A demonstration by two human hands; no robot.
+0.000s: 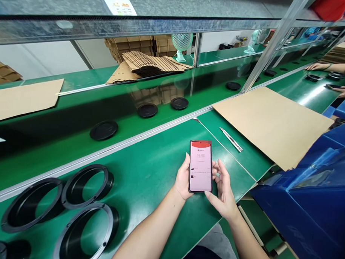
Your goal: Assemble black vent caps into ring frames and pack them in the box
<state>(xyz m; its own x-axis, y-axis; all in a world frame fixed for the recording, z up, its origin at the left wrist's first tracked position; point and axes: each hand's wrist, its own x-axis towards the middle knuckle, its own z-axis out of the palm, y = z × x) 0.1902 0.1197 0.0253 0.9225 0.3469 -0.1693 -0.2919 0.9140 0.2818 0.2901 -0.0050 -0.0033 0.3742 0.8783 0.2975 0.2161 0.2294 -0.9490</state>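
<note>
My forearms rose from the bottom of the view, bent and angled toward each other over the green bench (147, 196). My left grip (183, 178) was clenched on one smartphone (200, 166), held by its left edge above the bench, its lit pink screen facing me and showing 36.00. My right grip (223, 190) was open, fingers curved and spread just beside the smartphone's lower right corner; I could not tell whether they touched it. Four black rings (87, 170) lay on the bench to my left, one cut off by the frame edge. One utility knife (231, 139) lay beside one cardboard sheet (271, 125). At least six black discs (103, 130) sat in a row on the raised green belt (174, 84). One blue bin (309, 179) stood at my right. Two hands of a co-worker (317, 66) showed at the far right.
</note>
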